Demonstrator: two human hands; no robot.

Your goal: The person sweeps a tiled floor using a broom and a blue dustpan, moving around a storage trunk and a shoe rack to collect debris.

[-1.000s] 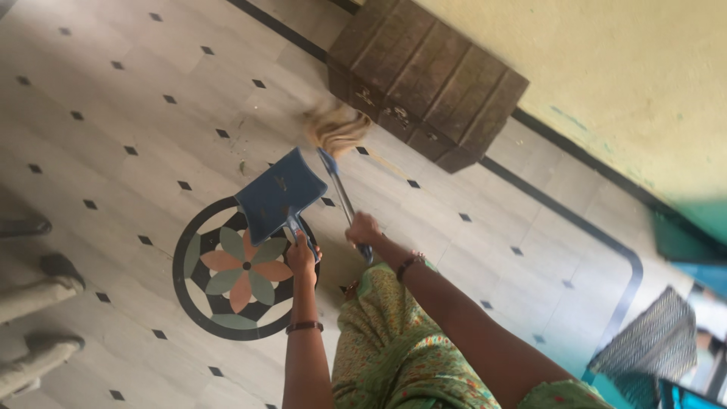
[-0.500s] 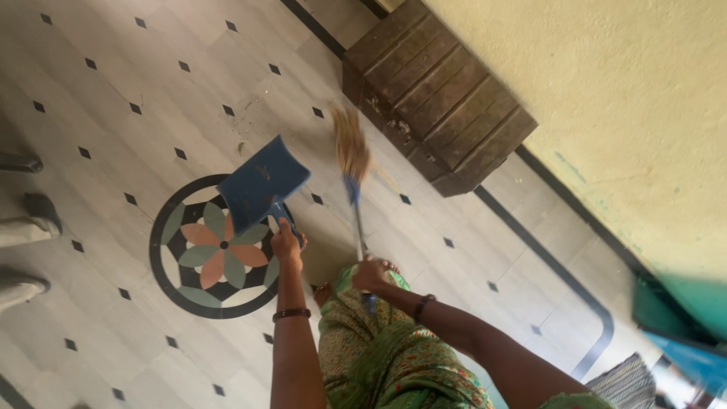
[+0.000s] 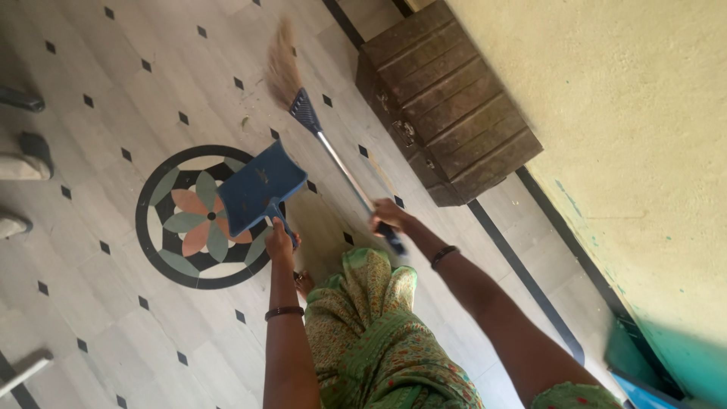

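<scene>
- Our left hand has its fingers wrapped tight around the handle of a blue dustpan; the pan stretches toward 11 o'clock from the hand and hangs over a round flower medallion set into the tiled floor.
- Our right hand has its fingers clenched around the shaft of a broom, near its blue grip end.
- The broom runs from that hand toward 11 o'clock; its straw bristles lie on the floor at about 12 o'clock from the dustpan, near but apart from it.
- A dark wooden chest stands against the yellow wall, at 2 o'clock from our right hand.
- A bangle sits on each of our wrists, and green patterned cloth fills the space between our arms.
- We see small specks of debris on the floor beside the bristles.
</scene>
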